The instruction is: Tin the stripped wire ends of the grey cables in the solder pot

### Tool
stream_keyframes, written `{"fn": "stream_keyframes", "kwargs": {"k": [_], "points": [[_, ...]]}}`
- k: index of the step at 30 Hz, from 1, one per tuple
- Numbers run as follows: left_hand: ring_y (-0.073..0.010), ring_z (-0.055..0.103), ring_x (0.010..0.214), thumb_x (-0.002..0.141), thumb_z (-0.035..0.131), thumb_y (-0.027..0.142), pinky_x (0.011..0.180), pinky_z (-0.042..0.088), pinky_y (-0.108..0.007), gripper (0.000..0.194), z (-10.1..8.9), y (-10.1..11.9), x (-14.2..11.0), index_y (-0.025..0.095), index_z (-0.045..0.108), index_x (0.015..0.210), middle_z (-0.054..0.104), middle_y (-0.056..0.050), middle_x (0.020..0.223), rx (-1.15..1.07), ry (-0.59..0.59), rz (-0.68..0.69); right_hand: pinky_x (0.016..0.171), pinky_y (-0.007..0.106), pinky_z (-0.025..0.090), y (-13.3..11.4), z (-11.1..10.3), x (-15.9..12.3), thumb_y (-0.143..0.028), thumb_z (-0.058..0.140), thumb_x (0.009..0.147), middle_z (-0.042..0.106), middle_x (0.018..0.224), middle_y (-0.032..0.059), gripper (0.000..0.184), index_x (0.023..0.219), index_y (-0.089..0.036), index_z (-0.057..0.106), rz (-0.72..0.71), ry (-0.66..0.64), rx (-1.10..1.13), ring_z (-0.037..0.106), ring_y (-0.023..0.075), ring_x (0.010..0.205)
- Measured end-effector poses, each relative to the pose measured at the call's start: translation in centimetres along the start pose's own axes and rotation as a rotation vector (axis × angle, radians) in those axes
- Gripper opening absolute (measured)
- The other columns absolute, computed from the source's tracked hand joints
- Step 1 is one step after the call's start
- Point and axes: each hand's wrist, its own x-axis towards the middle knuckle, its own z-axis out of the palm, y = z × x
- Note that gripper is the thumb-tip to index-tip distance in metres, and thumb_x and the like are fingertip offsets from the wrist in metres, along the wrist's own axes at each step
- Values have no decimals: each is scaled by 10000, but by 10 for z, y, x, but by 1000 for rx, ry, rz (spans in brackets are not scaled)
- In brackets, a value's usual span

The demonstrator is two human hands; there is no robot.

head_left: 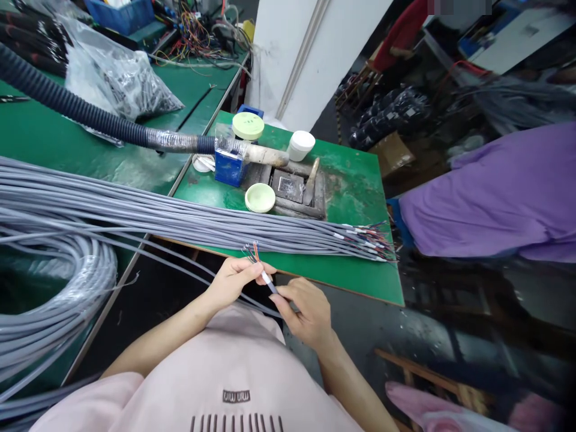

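Observation:
My left hand point(231, 281) pinches a grey sheathed cable point(270, 287) near its stripped end, where thin coloured wires point(253, 252) fan out above a white sleeve. My right hand point(306, 312) grips the same cable just below the sleeve, so the two hands nearly touch. A long bundle of grey cables point(225, 216) lies across the green workbench point(342, 264) just beyond my hands, its stripped ends point(369, 243) pointing right. A large coil of grey cable point(58, 288) rests at the left.
Beyond the bundle stand a metal solder pot point(292, 186), a blue box point(229, 168), green-lidded tins point(260, 198) and a white jar point(301, 146). A black corrugated hose point(76, 105) crosses above them. A plastic bag point(117, 78) and loose coloured wires point(193, 36) lie behind. Purple fabric point(490, 198) hangs at the right.

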Motion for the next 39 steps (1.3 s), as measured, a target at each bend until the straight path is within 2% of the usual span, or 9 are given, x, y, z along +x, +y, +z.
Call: {"fn": "stream_keyframes", "kwargs": {"k": [8, 11, 15, 23, 26, 30, 35, 37, 39], "points": [[-178, 647, 814, 828, 643, 428, 744, 505, -294, 344, 5, 15, -1, 148, 730, 1008, 725, -100, 922, 409, -232, 82, 558, 260, 457, 15, -30, -69, -245, 561, 879, 659, 644, 11, 114, 783, -212, 613, 320, 47, -111, 609, 147, 570], [-190, 600, 855, 886, 583, 349, 803, 466, -346, 267, 0, 13, 9, 175, 722, 1032, 710, -103, 942, 839, -155, 375, 470, 257, 420, 31, -43, -134, -333, 521, 888, 644, 548, 8, 243, 687, -215, 591, 705, -87, -249, 615, 166, 485], [-244, 543, 940, 917, 525, 275, 782, 387, -392, 243, -2, 4, 31, 197, 695, 1071, 671, -120, 1019, 1306, -12, 571, 397, 251, 299, 39, -36, -175, -293, 532, 832, 567, 423, 13, 314, 529, -209, 523, 876, -345, -264, 537, 172, 377], [-240, 530, 895, 907, 532, 253, 750, 319, -378, 117, 5, 15, 54, 184, 626, 908, 648, -79, 929, 1427, -37, 538, 555, 259, 510, 21, 17, -74, -394, 608, 828, 696, 659, 28, 239, 812, -160, 655, 979, -359, 869, 640, 136, 552], [-206, 557, 869, 907, 528, 268, 767, 369, -351, 109, 5, 35, 49, 179, 591, 910, 648, -52, 902, 1235, -102, 561, 465, 239, 479, 25, 20, -34, -498, 635, 798, 725, 844, 66, 427, 1080, -179, 609, 868, -151, 1176, 641, 138, 563], [-183, 575, 839, 897, 537, 257, 776, 434, -324, 92, 7, 49, 32, 182, 590, 894, 648, -50, 869, 1036, -151, 646, 388, 222, 403, 45, -6, 0, -550, 504, 863, 686, 1087, 109, 445, 1164, -226, 548, 701, 375, 1094, 619, 139, 612], [-170, 583, 826, 887, 570, 249, 787, 448, -326, 82, 4, 38, 17, 180, 615, 894, 661, -57, 864, 947, -245, 593, 401, 213, 359, 50, -56, 0, -445, 430, 938, 622, 667, -30, 247, 993, -266, 591, 492, 877, 764, 431, 84, 412], [-170, 584, 852, 867, 612, 262, 817, 445, -331, 109, 4, 33, 16, 178, 643, 928, 668, -58, 888, 879, -298, 516, 399, 220, 344, 38, -63, -8, -410, 430, 949, 548, 543, -51, 240, 981, -250, 605, 445, 792, 625, 396, 89, 380], [-171, 588, 875, 838, 656, 291, 830, 452, -323, 189, 5, 31, 17, 178, 669, 989, 665, -62, 908, 736, -291, 424, 419, 223, 353, 23, -59, -15, -354, 437, 955, 553, 525, -43, 237, 994, -220, 629, 491, 439, 500, 433, 94, 402]]}}
